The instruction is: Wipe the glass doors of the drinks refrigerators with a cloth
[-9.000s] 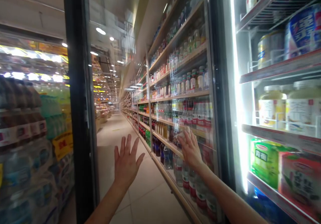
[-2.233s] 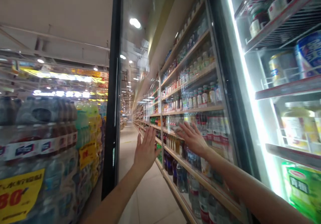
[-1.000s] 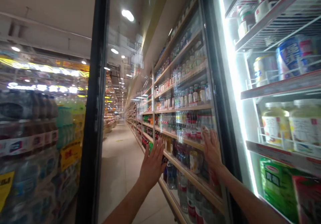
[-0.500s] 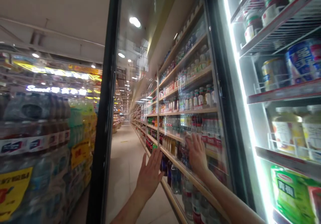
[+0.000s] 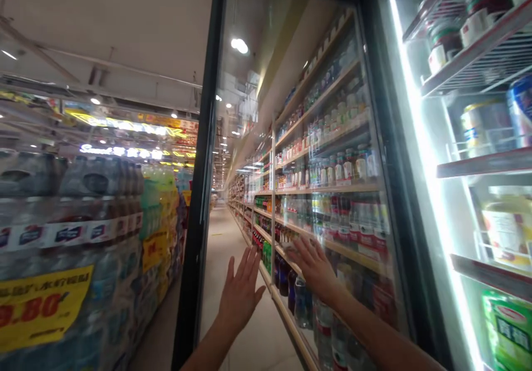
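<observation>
An open fridge's glass door swings out in front of me, and both my hands rest on its pane. My left hand is open, its fingers spread flat against the glass low down. My right hand lies a little higher and to the right, fingers stretched out, pressing what looks like a small pale cloth under its fingertips. Through the glass I see shelves of bottled drinks running down an aisle.
The lit fridge interior stands at the right with jars, tins and green cartons on wire shelves. Shrink-wrapped bottle packs with a yellow price sign are stacked at the left. The door's black frame divides the view.
My right hand has slid left and slightly down across the glass since half a second ago. My left hand has stayed low on the pane. My view has turned a little left.
</observation>
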`<state>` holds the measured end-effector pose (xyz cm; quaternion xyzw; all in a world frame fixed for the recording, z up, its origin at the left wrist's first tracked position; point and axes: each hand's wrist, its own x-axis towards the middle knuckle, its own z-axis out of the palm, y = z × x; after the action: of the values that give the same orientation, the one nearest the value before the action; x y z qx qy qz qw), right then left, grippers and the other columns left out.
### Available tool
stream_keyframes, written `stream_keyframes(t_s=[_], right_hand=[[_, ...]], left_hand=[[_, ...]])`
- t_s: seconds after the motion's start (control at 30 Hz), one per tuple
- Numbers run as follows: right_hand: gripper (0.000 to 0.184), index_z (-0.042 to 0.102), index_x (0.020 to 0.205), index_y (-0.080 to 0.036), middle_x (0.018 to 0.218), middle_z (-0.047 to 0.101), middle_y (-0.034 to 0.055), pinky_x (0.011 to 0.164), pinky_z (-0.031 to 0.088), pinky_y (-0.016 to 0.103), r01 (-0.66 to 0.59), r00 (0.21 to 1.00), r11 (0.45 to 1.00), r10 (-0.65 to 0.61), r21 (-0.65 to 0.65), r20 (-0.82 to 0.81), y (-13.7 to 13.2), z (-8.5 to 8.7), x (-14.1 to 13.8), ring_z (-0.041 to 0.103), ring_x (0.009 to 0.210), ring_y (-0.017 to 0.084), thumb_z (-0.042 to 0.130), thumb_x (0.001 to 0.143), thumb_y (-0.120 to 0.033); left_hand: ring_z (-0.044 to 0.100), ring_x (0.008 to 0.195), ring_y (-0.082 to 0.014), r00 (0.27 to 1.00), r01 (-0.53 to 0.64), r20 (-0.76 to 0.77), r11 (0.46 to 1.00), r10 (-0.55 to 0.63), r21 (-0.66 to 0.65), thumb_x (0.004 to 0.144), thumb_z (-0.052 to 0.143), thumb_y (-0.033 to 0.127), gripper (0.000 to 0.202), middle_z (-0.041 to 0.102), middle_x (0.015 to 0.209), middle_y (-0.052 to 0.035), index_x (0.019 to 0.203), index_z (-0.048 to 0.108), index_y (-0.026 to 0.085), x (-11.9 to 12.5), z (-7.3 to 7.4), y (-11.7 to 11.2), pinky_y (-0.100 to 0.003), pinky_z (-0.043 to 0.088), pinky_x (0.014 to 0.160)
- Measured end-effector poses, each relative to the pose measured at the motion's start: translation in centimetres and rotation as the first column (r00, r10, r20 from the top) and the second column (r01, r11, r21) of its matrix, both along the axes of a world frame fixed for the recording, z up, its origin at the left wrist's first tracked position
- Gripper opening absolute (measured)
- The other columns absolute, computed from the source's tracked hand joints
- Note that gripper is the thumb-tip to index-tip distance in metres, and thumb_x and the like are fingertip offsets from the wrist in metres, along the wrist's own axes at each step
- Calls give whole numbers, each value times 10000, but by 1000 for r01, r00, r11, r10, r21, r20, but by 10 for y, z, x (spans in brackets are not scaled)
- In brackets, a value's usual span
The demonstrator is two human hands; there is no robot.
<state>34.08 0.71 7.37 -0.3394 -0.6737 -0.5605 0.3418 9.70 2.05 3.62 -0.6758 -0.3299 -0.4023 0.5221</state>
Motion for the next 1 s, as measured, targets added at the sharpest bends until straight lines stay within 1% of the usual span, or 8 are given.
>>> stream_keyframes(t_s=[0.17,0.4,0.57,0.63,0.77,0.9,0.93,1.0], right_hand=[[540,468,1281,-228,1436,333,93,1051,237,515,61,960,997,-48,39,-277,8,27,-26,114,1378,260,416,779,-36],[458,521,1221,-281,1417,380,24,1103,142,462,-63,994,998,63,-5,89,10,-17,-45,164,1369,229,515,783,-150],[491,509,1236,-238,1412,381,67,1083,166,494,-8,986,999,16,52,-165,11,4,-68,116,1379,239,459,779,-66],[492,495,1251,-230,1426,357,67,1081,174,497,-26,994,999,28,18,-108,10,3,-81,117,1379,247,455,786,-78],[501,478,1269,-254,1438,342,17,1098,156,478,-97,980,992,110,-82,165,10,-4,-104,155,1371,240,458,790,-108],[496,452,1296,-233,1425,359,67,1090,142,512,-91,993,994,86,-61,-81,17,9,-129,150,1372,254,457,811,-126],[494,444,1303,-224,1427,355,74,1089,142,516,-95,991,993,89,-67,-99,17,10,-136,147,1372,259,453,818,-132],[484,429,1315,-213,1440,333,70,1095,145,506,-121,992,985,124,-122,20,15,5,-147,145,1372,254,441,834,-155]], left_hand=[[219,1358,-232,1000,-22,20,999,23,-39,837,436,337,593,364,1413,-121,1375,293,133,-12,-2,0,-489,173,1099],[183,1369,-201,999,-53,10,998,53,-18,836,434,334,554,374,1413,-76,1350,344,148,-33,-9,-3,-467,133,1117],[203,1363,-223,995,-101,17,995,101,-11,821,444,309,565,351,1423,-92,1348,344,130,-55,-10,-4,-476,123,1117],[242,1350,-221,994,-111,2,994,111,-25,820,443,309,567,361,1416,-97,1351,340,140,-64,-13,-6,-466,154,1111],[278,1336,-213,991,-113,-69,993,111,-19,815,448,310,552,367,1414,-84,1336,365,150,-82,-20,-13,-430,158,1115],[264,1341,-213,995,-94,-42,995,95,17,828,445,332,563,411,1385,-105,1347,347,136,-102,-21,-21,-425,131,1122],[259,1343,-213,996,-89,-27,996,90,29,830,446,341,573,426,1373,-113,1351,337,127,-107,-21,-22,-426,125,1123],[252,1345,-218,996,-88,-2,995,88,44,833,448,349,596,443,1359,-124,1362,314,110,-117,-21,-23,-430,115,1124]])
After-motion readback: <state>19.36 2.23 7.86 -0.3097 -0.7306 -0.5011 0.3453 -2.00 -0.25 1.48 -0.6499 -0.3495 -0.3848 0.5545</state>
